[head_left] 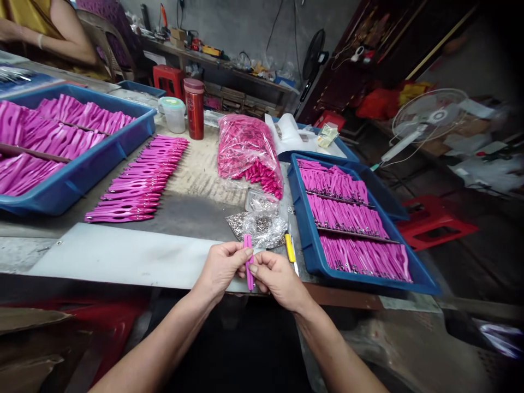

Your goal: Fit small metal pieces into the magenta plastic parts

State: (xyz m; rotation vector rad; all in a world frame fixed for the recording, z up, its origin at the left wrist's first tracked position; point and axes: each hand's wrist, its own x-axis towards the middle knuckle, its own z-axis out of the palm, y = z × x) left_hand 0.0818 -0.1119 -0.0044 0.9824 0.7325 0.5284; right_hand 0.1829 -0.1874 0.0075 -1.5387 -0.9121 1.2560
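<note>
Upright between my hands, at the front edge of the table, is a slim pink plastic tool (248,241) with a split upper end. My left hand (219,267) pinches it near the top between thumb and fingers. Lower down, my right hand (282,277) has its thumb and fingers closed on the same tool. Just beyond them lies a clear plastic bag (266,232) with small metal parts spilling out. A yellow-handled tool (290,248) rests right of the bag. Several similar pink tools (131,183) lie side by side in a row at left.
A white board (123,254) lies along the front edge. Blue trays of pink tools stand left (139,128) and right (305,240). Behind are a bag of pink pieces (245,147), a red tumbler (195,109) and a lidded tub (174,117). Another person (69,35) sits far left.
</note>
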